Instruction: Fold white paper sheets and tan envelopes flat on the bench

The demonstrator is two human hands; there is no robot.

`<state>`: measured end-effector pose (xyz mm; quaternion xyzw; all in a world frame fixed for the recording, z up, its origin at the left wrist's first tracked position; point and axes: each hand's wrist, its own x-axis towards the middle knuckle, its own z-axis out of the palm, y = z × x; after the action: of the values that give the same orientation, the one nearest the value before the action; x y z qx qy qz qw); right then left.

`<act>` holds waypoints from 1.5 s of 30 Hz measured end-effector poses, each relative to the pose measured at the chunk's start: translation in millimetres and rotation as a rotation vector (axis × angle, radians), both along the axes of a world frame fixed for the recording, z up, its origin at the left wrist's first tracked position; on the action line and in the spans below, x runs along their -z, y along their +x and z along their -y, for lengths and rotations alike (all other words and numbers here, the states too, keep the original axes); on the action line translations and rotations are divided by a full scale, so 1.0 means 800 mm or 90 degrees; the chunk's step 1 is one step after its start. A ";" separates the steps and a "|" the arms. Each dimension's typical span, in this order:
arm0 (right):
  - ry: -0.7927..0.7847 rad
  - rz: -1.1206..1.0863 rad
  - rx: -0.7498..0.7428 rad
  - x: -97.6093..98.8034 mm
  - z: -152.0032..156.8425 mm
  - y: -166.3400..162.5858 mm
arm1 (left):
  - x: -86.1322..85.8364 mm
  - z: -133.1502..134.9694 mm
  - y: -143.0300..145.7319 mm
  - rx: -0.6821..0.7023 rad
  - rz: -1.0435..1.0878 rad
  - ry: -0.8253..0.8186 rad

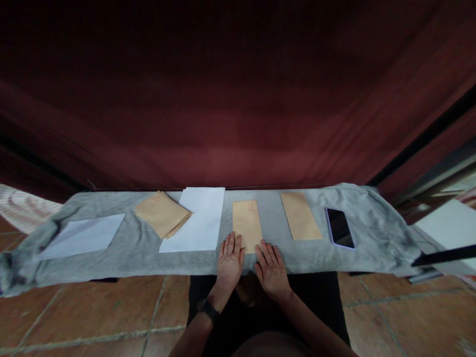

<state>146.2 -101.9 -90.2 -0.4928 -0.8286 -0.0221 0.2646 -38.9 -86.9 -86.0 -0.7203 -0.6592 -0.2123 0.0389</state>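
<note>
While left hand (229, 260) and right hand (272, 267) lie flat, fingers released | brown envelope (247, 223) at 12 o'clock is pressed | envelope stack (162, 213) at 10 o'clock untouched.

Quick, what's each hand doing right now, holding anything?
Left hand: open, flat, fingertips on the near end of the middle brown envelope, gripping nothing.
Right hand: open, flat, touching the same envelope's near corner, gripping nothing.

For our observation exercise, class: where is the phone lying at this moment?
In the head view, the phone lies on the grey cloth toward its right end, just right of the rightmost brown envelope and further right of the right hand.
</note>
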 end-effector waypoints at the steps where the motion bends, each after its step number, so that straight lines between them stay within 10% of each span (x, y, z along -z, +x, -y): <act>1: 0.003 -0.005 0.002 0.000 0.000 0.000 | -0.001 0.003 0.001 -0.006 0.020 0.005; 15: -0.012 -0.009 0.048 0.003 -0.002 -0.015 | -0.021 -0.030 0.000 -0.178 0.388 -0.142; 21: -0.056 -0.029 0.082 -0.016 -0.016 -0.021 | -0.039 -0.033 0.016 -0.062 0.705 -0.121; 30: -0.484 -0.668 0.114 -0.054 -0.054 -0.023 | -0.073 -0.032 0.057 -0.116 0.955 -0.152; 45: -0.847 -0.932 0.025 -0.073 -0.032 -0.030 | -0.036 -0.040 0.022 -0.054 0.839 -0.400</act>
<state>122.5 -76.4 -31.8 -0.4466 -0.2957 0.7538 0.3807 -21.1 -55.3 -57.1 -0.3941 -0.6025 -0.4013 -0.5663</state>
